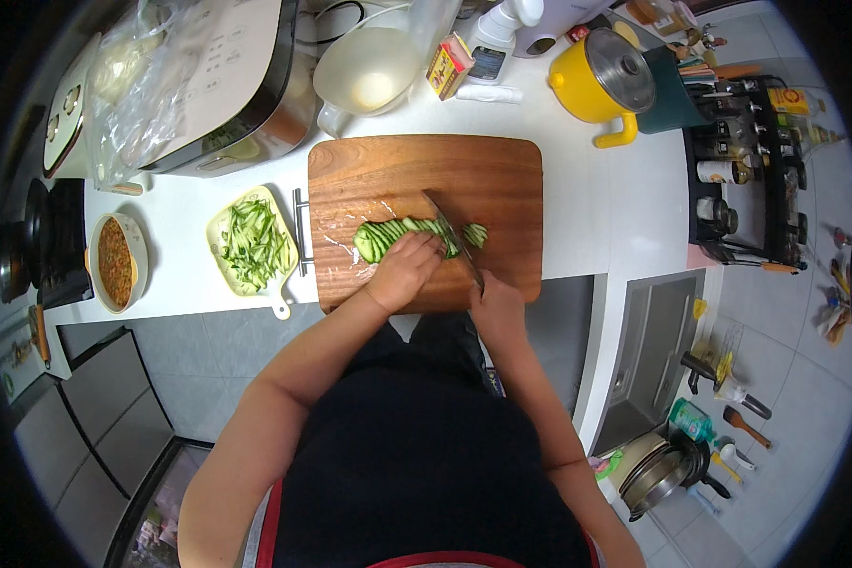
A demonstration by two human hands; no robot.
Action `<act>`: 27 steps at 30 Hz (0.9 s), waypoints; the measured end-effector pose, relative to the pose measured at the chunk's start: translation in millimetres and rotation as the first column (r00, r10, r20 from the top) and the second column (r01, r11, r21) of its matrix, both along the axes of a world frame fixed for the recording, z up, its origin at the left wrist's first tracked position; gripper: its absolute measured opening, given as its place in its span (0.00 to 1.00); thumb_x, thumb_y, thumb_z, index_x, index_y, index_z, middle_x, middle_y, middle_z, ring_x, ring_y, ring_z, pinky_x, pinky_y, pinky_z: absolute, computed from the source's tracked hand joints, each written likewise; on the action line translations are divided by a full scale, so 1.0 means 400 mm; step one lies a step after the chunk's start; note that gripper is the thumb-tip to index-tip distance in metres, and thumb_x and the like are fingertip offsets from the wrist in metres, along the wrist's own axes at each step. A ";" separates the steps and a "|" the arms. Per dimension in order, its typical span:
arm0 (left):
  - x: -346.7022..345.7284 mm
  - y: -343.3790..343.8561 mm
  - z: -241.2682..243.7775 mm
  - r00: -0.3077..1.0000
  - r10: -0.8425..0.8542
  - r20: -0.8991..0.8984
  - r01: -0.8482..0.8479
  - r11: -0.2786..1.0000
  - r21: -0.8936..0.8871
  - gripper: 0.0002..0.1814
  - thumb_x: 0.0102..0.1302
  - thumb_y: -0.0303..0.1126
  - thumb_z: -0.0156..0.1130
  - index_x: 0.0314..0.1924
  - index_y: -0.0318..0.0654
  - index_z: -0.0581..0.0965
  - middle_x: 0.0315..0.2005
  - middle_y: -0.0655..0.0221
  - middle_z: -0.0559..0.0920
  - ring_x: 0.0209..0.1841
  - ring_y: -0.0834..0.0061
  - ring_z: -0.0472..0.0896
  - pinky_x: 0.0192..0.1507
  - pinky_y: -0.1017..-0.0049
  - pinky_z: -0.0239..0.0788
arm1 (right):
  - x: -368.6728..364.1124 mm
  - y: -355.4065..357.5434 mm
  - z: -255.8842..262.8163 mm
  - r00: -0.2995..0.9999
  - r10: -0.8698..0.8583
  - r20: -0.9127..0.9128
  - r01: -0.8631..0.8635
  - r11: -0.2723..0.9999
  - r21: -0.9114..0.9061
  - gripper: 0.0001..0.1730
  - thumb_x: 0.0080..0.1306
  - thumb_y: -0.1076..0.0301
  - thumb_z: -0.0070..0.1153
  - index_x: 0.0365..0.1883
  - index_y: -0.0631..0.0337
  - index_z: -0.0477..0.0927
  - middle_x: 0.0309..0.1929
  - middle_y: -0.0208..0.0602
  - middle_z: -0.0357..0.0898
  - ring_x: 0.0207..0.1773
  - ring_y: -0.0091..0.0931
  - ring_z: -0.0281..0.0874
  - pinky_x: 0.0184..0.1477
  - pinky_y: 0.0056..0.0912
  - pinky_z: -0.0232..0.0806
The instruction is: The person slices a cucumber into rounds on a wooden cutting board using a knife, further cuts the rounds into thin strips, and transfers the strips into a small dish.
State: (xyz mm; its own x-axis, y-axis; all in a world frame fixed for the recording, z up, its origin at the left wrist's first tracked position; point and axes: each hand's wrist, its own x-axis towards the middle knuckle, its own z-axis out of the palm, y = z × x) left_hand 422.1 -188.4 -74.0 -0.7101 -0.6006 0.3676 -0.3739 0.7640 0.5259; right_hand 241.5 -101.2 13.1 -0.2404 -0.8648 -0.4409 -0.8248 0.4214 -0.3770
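My right hand [497, 305] grips the handle of a kitchen knife [453, 226], its blade slanting away to the upper left across the wooden cutting board [426, 167]. Under the curled fingers of my left hand [410, 264] lies an overlapping row of cucumber slices [376, 240], held down just left of the blade. To the right of the knife sits a small pile of cut cucumber strips [476, 235]. Left of the board, shredded cucumber [255, 241] fills a pale yellow dish [279, 287] with a short handle. My fingertips are partly hidden against the slices.
A bowl of reddish-brown sauce [116, 263] stands at the far left. Behind the board are a plastic measuring jug [362, 71], a small box [449, 67], a spray bottle [493, 46] and a yellow pot [586, 85]. A sink [646, 348] lies right, below a spice rack [742, 170].
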 end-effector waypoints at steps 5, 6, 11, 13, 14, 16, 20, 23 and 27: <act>-0.002 0.004 0.004 1.000 0.013 -0.011 -0.013 0.999 -0.031 0.17 0.59 0.27 0.60 0.49 0.32 0.81 0.55 0.58 0.80 0.58 0.57 0.77 0.61 0.59 0.69 | 0.002 0.000 0.008 1.000 0.006 -0.005 -0.006 1.000 -0.023 0.20 0.73 0.60 0.48 0.55 0.63 0.80 0.42 0.55 0.85 0.46 0.49 0.83 0.50 0.53 0.74; -0.001 0.006 0.003 1.000 0.014 -0.011 -0.014 0.999 -0.031 0.17 0.59 0.28 0.60 0.49 0.32 0.81 0.55 0.58 0.80 0.58 0.57 0.77 0.62 0.60 0.69 | 0.003 0.010 0.012 1.000 -0.005 0.019 0.006 0.999 -0.053 0.20 0.73 0.60 0.48 0.55 0.63 0.80 0.42 0.55 0.85 0.46 0.49 0.83 0.50 0.53 0.74; -0.007 0.004 -0.001 1.000 0.009 -0.015 -0.010 1.000 -0.024 0.17 0.59 0.28 0.59 0.48 0.32 0.81 0.54 0.58 0.80 0.57 0.57 0.77 0.62 0.59 0.69 | 0.009 -0.013 0.012 1.000 -0.005 -0.010 0.005 1.000 0.027 0.20 0.72 0.61 0.49 0.56 0.63 0.80 0.41 0.56 0.85 0.46 0.49 0.83 0.50 0.53 0.73; -0.005 0.009 0.000 1.000 0.014 -0.020 -0.014 1.000 -0.025 0.17 0.59 0.28 0.58 0.49 0.32 0.81 0.54 0.58 0.80 0.57 0.57 0.77 0.62 0.59 0.69 | 0.008 -0.003 0.004 1.000 -0.003 -0.006 0.003 1.000 0.000 0.20 0.72 0.61 0.49 0.55 0.63 0.80 0.41 0.56 0.85 0.46 0.49 0.84 0.49 0.53 0.73; -0.004 0.008 0.000 1.000 0.014 -0.019 -0.014 1.000 -0.028 0.17 0.59 0.28 0.58 0.49 0.32 0.81 0.53 0.58 0.80 0.57 0.57 0.77 0.62 0.59 0.69 | 0.008 0.002 0.006 1.000 -0.012 0.014 0.012 1.000 -0.018 0.20 0.72 0.61 0.49 0.55 0.63 0.80 0.41 0.56 0.85 0.46 0.49 0.84 0.49 0.54 0.74; -0.003 0.002 0.008 1.000 0.010 -0.015 -0.011 1.000 -0.029 0.17 0.60 0.28 0.57 0.49 0.32 0.80 0.53 0.58 0.80 0.58 0.57 0.77 0.62 0.59 0.69 | 0.013 0.002 0.025 0.998 -0.028 0.057 0.031 0.998 -0.051 0.19 0.72 0.60 0.49 0.54 0.63 0.80 0.41 0.56 0.85 0.46 0.50 0.84 0.49 0.54 0.74; -0.001 0.006 0.006 1.000 0.006 -0.018 -0.006 1.000 -0.017 0.16 0.60 0.27 0.57 0.48 0.31 0.80 0.53 0.57 0.80 0.58 0.56 0.77 0.62 0.59 0.68 | 0.021 -0.001 0.010 1.000 -0.023 -0.005 0.023 1.000 0.021 0.19 0.72 0.60 0.50 0.54 0.61 0.81 0.40 0.55 0.85 0.45 0.50 0.84 0.49 0.55 0.73; 0.002 0.005 0.003 1.000 0.004 -0.026 -0.004 1.000 -0.010 0.17 0.59 0.27 0.58 0.48 0.31 0.80 0.53 0.56 0.79 0.58 0.55 0.76 0.63 0.58 0.68 | 0.020 0.001 0.008 1.000 -0.029 -0.009 0.029 0.999 0.036 0.19 0.71 0.61 0.50 0.54 0.61 0.81 0.39 0.55 0.85 0.45 0.50 0.83 0.49 0.56 0.73; 0.000 -0.001 0.015 1.000 -0.004 -0.031 0.003 1.000 -0.012 0.17 0.58 0.26 0.59 0.49 0.32 0.80 0.52 0.56 0.79 0.59 0.55 0.76 0.64 0.56 0.67 | 0.013 0.004 0.009 0.999 -0.032 0.043 0.034 0.999 -0.033 0.19 0.71 0.61 0.49 0.54 0.61 0.80 0.40 0.56 0.84 0.45 0.51 0.83 0.49 0.56 0.72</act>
